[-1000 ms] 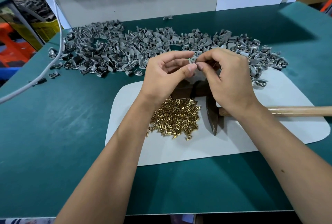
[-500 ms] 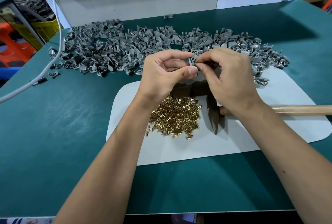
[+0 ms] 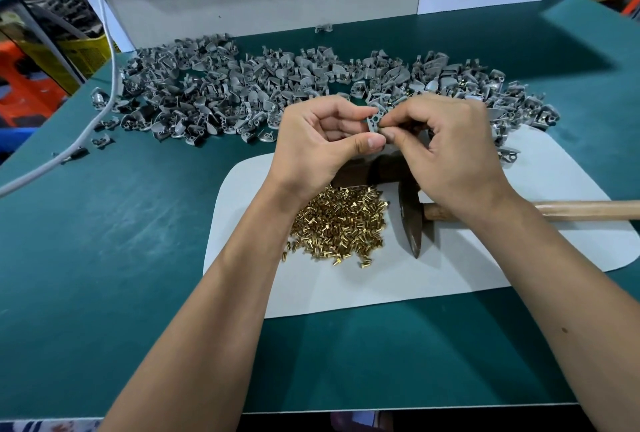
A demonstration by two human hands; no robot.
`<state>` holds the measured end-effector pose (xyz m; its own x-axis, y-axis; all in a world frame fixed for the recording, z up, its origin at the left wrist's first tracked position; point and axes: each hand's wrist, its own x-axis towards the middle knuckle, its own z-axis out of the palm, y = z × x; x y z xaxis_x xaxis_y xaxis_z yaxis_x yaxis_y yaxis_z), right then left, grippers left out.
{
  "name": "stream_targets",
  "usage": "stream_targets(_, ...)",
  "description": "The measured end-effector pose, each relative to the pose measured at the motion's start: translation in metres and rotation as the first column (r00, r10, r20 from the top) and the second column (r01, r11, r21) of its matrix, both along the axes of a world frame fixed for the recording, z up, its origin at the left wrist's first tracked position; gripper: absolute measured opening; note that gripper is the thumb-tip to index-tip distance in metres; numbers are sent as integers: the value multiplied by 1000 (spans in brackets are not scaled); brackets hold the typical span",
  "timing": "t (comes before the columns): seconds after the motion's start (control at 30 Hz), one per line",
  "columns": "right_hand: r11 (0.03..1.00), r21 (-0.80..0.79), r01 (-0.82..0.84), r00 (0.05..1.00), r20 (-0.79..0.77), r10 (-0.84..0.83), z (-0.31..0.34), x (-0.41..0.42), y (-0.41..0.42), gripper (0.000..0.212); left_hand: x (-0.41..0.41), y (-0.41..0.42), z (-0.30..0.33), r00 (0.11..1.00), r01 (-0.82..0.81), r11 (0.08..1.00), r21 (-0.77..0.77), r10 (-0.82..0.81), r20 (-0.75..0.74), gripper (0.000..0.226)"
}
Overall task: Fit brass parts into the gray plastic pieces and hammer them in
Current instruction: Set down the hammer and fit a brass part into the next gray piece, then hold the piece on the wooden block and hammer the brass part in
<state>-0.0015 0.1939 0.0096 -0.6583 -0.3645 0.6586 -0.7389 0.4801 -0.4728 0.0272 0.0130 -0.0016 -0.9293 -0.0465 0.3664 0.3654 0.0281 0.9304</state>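
We have one gray piece [image 3: 374, 122] pinched in our left hand [image 3: 320, 144], thumb pressed against its lower edge and the other fingers curled behind it, raised above the worktop [image 3: 104, 241]. Our right hand [image 3: 446, 154] meets it from the other side, thumb and forefinger closed at its edge; they seem to be pressing a brass part into one of its holes, but that part is too small and too covered for us to tell.

The heap of brass parts [image 3: 337, 223] lies on the white mat [image 3: 450, 275] just below our left wrist. The hammer [image 3: 412, 220] rests beside the heap, its wooden handle running off to the right under our right wrist. The big pile of gray pieces [image 3: 242, 95] stretches along the far side.

What could go wrong: a part this small can slip from the pinch and drop into the heap, or sit crooked in the hole. If it is tilted when we strike it, we judge it could jam or crack the plastic. The hammer is also close under our wrist, easy to knock.
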Motion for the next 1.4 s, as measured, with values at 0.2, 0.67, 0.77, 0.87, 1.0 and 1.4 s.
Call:
stream_targets(0.2,1000,29,-12,999,38,10,1,-2,3,7,0,2,-2,1000,-7,1000,-11,7,5,32)
stream_targets(0.67,767,609,-201,927,371,-52,38,-5,38,7,-11,4,-11,937,-300,883,-361,344,61,17)
stream_targets(0.77,677,703,-216,895,420,-151,34,0,41,18,-11,3,-9,931,-294,874,-387,353,90,16)
stream_targets(0.87,636,739,-223,883,429,-189,27,3,42,27,-11,2,-8,932,-278,875,-396,345,108,15)
stream_targets(1.0,630,743,-224,903,401,-153,28,5,45,24,-9,0,-8,934,-275,889,-365,337,118,19)
stream_targets(1.4,952,260,-160,927,371,54,63,-12,28,24,-10,1,-8,943,-217,929,-298,279,183,19)
